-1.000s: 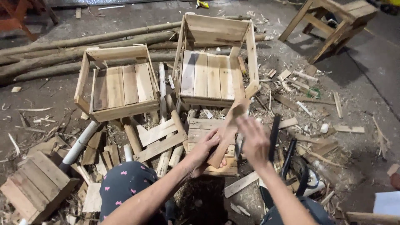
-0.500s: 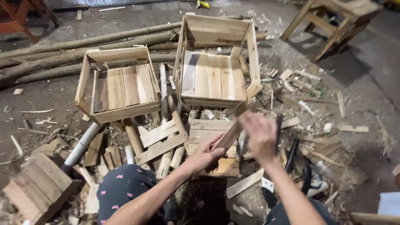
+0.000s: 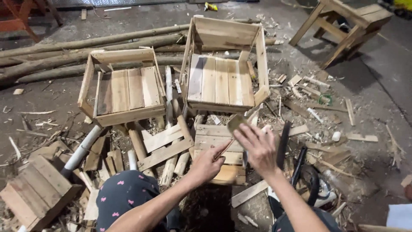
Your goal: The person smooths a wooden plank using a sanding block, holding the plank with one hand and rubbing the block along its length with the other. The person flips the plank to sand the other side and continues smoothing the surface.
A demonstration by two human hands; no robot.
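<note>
My left hand (image 3: 209, 162) grips the lower end of a narrow wooden slat (image 3: 235, 123), which slants up and to the right above a small slatted wooden panel (image 3: 213, 134). My right hand (image 3: 257, 148) is beside the slat's upper part with its fingers spread, touching or almost touching it; it holds nothing. The slat is turned nearly edge-on, so it looks thin. My knee in dark fabric with small pink marks (image 3: 125, 193) shows at the bottom.
Two open wooden crates (image 3: 122, 88) (image 3: 223, 73) lie beyond the panel. Logs (image 3: 86, 47) run along the back and a wooden stool (image 3: 343, 23) stands at top right. Offcuts, a white pipe (image 3: 83, 148), a slatted block (image 3: 36, 191) and black tools (image 3: 284, 144) litter the floor.
The slat has turned from showing its broad face to nearly edge-on and tilted further over. My right hand moved in towards its upper end, fingers still spread.
</note>
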